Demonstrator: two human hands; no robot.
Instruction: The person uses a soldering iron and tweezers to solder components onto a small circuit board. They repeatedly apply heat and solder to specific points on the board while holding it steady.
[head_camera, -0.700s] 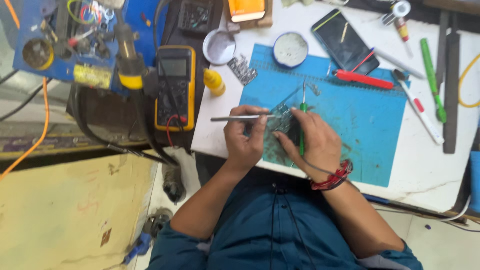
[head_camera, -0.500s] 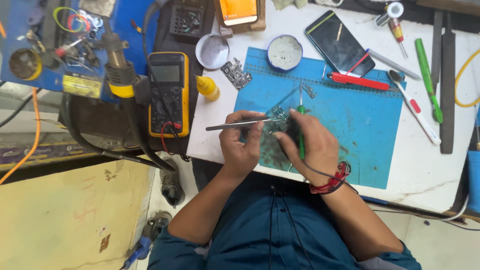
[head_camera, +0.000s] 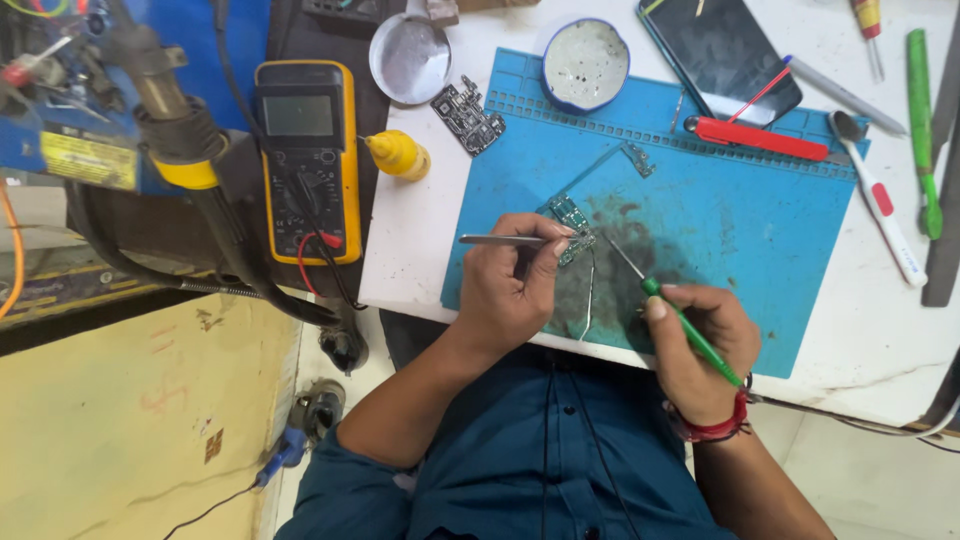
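1. The left hand (head_camera: 510, 295) rests on the near edge of the blue work mat (head_camera: 760, 240), its fingers closed around a pair of metal tweezers (head_camera: 500, 240) that lie across the hand with the handle end pointing left
2. The tweezer tips meet a small green circuit board (head_camera: 572, 215) lying on the mat just beyond the left fingertips
3. The right hand (head_camera: 700, 345) is clamped on a green-handled screwdriver (head_camera: 690, 335); its thin shaft slants up and left, the tip close to the board
4. A thin wire (head_camera: 590, 300) runs from the board toward the mat's near edge, between the two hands
5. Farther back on the mat lie a phone (head_camera: 715, 50), a red tool (head_camera: 755, 138) and a round blue dish (head_camera: 585, 65)
6. Left of the mat stand a yellow multimeter (head_camera: 305, 160), a small yellow bottle (head_camera: 398, 156) and a second dark circuit board (head_camera: 468, 118)
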